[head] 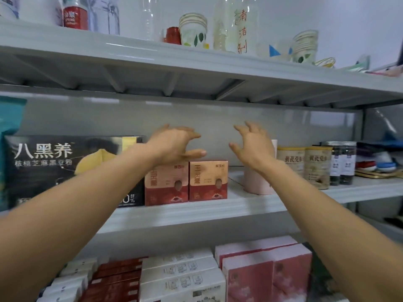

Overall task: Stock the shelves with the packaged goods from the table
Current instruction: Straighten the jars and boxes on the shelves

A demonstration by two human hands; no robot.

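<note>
Left of the paired red boxes (208, 182), on the same grey shelf (218, 211), stands a large black carton (54, 171) printed 八黑养 and 核桃芝麻黑豆粉. The red boxes sit side by side near the shelf's front edge, their writing too blurred to read. Just above them hangs the left hand (174, 144), its grip wide, fingers spread and curved, holding nothing. Above and right of them the right hand (253, 147) is likewise wide and empty, in front of a pink canister (257, 182). Further right stand two beige tins (317, 168) whose labels begin 黄芪党.
</note>
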